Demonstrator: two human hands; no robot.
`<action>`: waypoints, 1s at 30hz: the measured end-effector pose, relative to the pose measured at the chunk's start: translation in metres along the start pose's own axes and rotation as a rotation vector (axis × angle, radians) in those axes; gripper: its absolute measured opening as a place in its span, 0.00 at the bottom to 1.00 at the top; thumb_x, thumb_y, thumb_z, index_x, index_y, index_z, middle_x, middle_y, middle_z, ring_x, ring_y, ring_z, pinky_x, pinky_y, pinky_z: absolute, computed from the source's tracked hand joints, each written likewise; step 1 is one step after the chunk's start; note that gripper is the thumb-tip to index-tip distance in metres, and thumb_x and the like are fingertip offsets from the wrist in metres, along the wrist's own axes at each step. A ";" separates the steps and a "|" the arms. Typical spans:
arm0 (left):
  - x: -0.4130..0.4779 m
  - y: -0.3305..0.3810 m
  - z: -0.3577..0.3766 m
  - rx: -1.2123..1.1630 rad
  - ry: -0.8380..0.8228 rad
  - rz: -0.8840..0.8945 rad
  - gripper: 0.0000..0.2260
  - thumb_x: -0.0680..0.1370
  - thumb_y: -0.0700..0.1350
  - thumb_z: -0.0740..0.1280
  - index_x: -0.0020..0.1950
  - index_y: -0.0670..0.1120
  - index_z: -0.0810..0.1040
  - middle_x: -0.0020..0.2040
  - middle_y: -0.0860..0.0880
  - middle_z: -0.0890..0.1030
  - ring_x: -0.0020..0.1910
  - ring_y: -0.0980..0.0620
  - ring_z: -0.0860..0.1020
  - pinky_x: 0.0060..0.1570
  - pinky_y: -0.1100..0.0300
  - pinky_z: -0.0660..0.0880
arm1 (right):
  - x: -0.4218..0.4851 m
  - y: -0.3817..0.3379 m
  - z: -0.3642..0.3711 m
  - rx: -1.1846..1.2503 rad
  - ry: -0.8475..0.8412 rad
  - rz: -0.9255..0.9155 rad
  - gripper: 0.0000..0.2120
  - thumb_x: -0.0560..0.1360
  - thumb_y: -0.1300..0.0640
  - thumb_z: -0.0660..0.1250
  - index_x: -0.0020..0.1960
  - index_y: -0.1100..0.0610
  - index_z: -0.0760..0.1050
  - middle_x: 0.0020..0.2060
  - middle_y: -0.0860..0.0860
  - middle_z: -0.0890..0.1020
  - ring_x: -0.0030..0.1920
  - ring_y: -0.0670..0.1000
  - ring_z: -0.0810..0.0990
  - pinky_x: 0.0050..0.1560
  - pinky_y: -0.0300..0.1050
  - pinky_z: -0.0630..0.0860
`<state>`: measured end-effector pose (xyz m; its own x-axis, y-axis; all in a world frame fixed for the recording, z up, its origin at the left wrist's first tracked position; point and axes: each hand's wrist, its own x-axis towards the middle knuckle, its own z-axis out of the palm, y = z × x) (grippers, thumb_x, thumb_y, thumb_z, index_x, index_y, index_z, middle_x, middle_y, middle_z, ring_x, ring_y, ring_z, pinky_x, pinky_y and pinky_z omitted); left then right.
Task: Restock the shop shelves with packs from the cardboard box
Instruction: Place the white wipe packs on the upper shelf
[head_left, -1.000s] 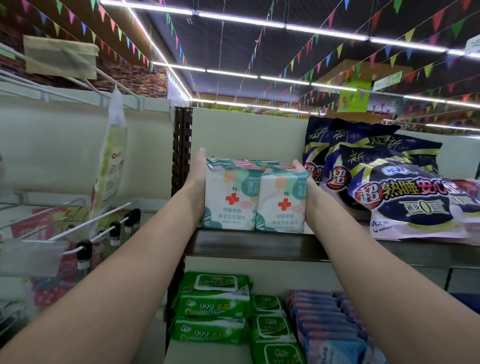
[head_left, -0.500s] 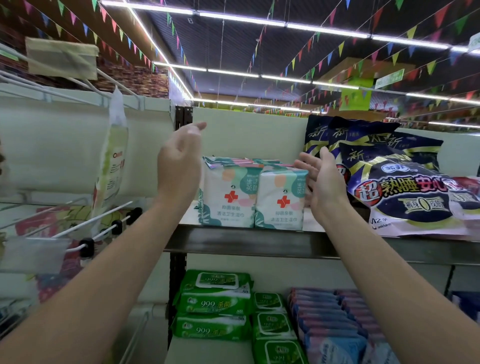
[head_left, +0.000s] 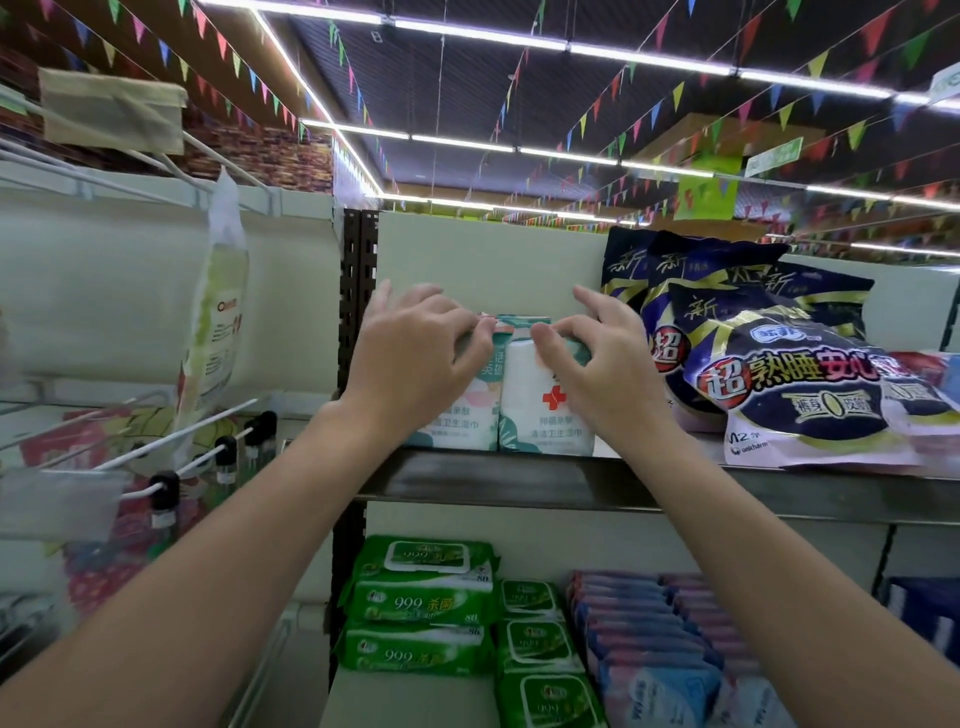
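Two white wipes packs with a red cross stand side by side on the top shelf (head_left: 519, 480). My left hand (head_left: 421, 353) curls over the top front of the left pack (head_left: 462, 421), thumb and fingers pinching its upper edge. In the same way my right hand (head_left: 597, 364) grips the top of the right pack (head_left: 550, 415). Both hands hide the packs' upper halves. The cardboard box is out of view.
Large dark blue bags (head_left: 779, 374) lie right of the packs, close to my right hand. Green wipes packs (head_left: 421, 603) and blue-pink packs (head_left: 649, 639) fill the shelf below. To the left, peg hooks (head_left: 208, 436) and a hanging bag (head_left: 218, 322) stick out.
One second ago both hands held the packs by their sides; they then let go and lifted away open. Now they have come down onto the tops of the packs.
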<state>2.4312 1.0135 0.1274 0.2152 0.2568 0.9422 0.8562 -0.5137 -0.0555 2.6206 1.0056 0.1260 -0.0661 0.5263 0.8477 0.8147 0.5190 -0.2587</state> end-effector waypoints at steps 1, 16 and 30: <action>0.002 0.000 -0.001 0.061 0.014 0.029 0.19 0.79 0.52 0.56 0.43 0.47 0.84 0.43 0.50 0.84 0.51 0.47 0.80 0.61 0.45 0.69 | 0.000 -0.003 -0.001 -0.077 0.043 -0.109 0.19 0.79 0.44 0.59 0.54 0.55 0.81 0.66 0.53 0.75 0.68 0.53 0.67 0.69 0.56 0.64; -0.002 0.006 0.002 0.165 0.062 0.163 0.14 0.80 0.48 0.57 0.45 0.45 0.81 0.41 0.49 0.83 0.45 0.46 0.81 0.50 0.49 0.73 | -0.010 0.000 0.007 -0.127 0.015 -0.289 0.20 0.78 0.46 0.57 0.63 0.55 0.76 0.59 0.49 0.78 0.63 0.51 0.72 0.64 0.63 0.68; -0.017 0.013 -0.006 0.141 0.179 0.161 0.14 0.76 0.43 0.59 0.58 0.44 0.78 0.57 0.44 0.79 0.64 0.44 0.71 0.64 0.40 0.65 | -0.030 0.003 0.007 -0.044 0.157 -0.113 0.19 0.80 0.51 0.58 0.68 0.56 0.70 0.66 0.52 0.71 0.69 0.50 0.64 0.67 0.37 0.58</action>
<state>2.4358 0.9980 0.1125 0.2782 0.0262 0.9602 0.8771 -0.4144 -0.2429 2.6208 0.9964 0.0962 -0.0708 0.3533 0.9328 0.8319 0.5370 -0.1402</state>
